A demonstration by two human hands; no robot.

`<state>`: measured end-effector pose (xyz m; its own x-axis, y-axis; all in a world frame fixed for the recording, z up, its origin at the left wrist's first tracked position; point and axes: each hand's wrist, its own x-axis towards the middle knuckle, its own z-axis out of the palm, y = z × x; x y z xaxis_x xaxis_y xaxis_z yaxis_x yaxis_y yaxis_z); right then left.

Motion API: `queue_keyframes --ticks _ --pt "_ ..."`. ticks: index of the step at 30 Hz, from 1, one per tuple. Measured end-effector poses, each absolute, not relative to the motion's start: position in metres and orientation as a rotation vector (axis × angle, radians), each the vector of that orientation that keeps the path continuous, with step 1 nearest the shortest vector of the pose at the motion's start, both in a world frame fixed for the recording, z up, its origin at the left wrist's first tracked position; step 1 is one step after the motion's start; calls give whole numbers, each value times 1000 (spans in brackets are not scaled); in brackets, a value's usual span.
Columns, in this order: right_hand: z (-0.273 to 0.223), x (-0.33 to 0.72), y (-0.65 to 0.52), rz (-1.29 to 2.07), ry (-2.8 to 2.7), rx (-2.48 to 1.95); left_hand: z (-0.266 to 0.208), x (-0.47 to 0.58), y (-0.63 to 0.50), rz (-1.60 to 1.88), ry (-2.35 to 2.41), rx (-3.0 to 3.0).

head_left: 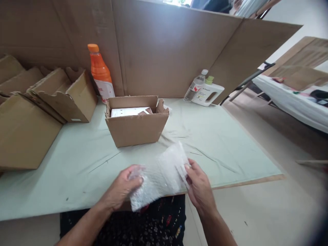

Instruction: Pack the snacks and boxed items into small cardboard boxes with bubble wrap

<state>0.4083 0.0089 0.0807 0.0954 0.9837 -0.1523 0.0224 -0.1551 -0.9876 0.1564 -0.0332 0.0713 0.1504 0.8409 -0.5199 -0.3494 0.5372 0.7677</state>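
Between my two hands, over the table's front edge, stretches a piece of clear bubble wrap (160, 174), perhaps a bubble bag. My left hand (125, 186) pinches its left end between thumb and fingers. The right end is gripped by my right hand (200, 184), thumb on top. Whether anything lies inside the wrap I cannot tell. Just beyond it stands an open cardboard box (138, 131), upright, with a white box (124, 112) and a piece of brown card inside.
Several open cardboard boxes (58, 99) stand at the left on the green-covered table (217, 136). An orange bottle (99, 73), a clear bottle (196, 87) and a white jug (208, 94) stand along a tall cardboard screen (166, 51). Another table (294, 99) is at the right.
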Motion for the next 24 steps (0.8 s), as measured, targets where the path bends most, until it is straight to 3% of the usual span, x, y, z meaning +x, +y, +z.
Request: queue_keyframes --ticks 5,12,15,18,24 --pt "66 406 1 665 -1431 -1549 71 77 -29 826 1602 836" --pt "75 270 -11 556 -2518 -741 48 63 -26 806 1691 1113" --pt "47 257 16 333 -2719 -890 40 58 -28 695 1859 1320" --pt "28 312 42 84 -2653 -1205 42 55 -30 500 1989 1440" --pt "44 438 61 -316 -2299 -1763 57 56 -38 241 2069 1520"
